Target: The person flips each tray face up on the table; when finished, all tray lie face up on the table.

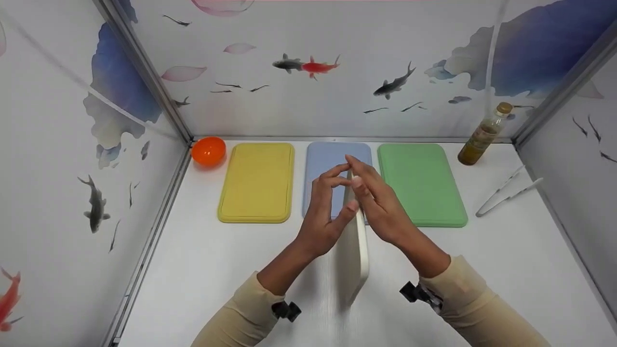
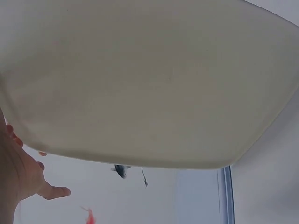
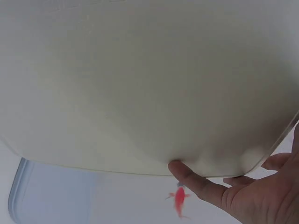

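A cream cutting board (image 1: 362,248) stands upright on its long edge, nearly edge-on to me in the head view. At its far upper end my left hand (image 1: 322,217) is on the left side, fingers bent with their tips at the board. Its thumb sticks out past the upper edge in the left wrist view. My right hand (image 1: 384,212) holds the far corner from the right, its thumb (image 3: 189,179) pressed on the board's face and its other fingers reaching past the edge. The board hides some fingertips. Its broad faces fill both wrist views.
Yellow (image 1: 256,183), blue (image 1: 315,193) and green (image 1: 424,185) cutting boards lie along the back. An orange bowl (image 1: 208,152) stands at the back left. At the right are an oil bottle (image 1: 478,142) and metal tongs (image 1: 501,197). Patterned walls enclose the table.
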A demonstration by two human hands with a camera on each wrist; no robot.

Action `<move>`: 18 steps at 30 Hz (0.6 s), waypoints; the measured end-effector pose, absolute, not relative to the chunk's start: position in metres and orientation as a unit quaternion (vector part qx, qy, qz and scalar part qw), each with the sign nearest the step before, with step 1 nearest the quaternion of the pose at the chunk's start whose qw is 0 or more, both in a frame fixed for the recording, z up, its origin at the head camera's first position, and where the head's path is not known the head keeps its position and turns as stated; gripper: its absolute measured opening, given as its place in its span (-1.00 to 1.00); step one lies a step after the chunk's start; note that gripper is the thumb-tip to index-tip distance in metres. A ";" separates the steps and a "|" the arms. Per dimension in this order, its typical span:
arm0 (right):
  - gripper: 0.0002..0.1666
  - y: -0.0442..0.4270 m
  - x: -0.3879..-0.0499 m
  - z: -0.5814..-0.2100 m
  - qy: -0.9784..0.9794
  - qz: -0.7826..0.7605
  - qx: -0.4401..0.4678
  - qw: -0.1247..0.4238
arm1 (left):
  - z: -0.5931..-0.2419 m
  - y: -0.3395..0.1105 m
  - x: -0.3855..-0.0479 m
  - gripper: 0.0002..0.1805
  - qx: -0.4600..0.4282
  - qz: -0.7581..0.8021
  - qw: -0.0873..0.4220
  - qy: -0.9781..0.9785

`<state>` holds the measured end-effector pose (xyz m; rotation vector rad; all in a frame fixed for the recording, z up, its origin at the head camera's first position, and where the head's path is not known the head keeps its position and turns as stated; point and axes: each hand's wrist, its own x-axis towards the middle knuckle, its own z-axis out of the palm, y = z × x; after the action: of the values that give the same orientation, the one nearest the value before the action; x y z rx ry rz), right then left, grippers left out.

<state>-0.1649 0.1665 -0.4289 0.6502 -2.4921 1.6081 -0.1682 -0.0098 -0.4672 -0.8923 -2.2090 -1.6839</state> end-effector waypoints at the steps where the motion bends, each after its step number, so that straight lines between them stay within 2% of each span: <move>1: -0.31 0.166 -0.165 -0.428 -0.822 0.526 0.213 0.054 | -0.468 -0.010 -0.168 -0.33 -0.307 -0.572 0.108 -0.753; 9: -0.26 0.170 -0.162 -0.426 -0.820 0.538 0.192 0.035 | -0.495 -0.009 -0.166 -0.39 -0.360 -0.569 0.075 -0.736; 18: -0.26 0.175 -0.164 -0.426 -0.817 0.546 0.184 0.028 | -0.531 -0.001 -0.155 -0.31 -0.308 -0.578 -0.045 -0.754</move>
<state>-0.1642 0.1746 -0.4260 0.5666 -2.5229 1.6854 -0.1553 -0.0008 -0.5308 -0.9969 -2.4389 -1.8700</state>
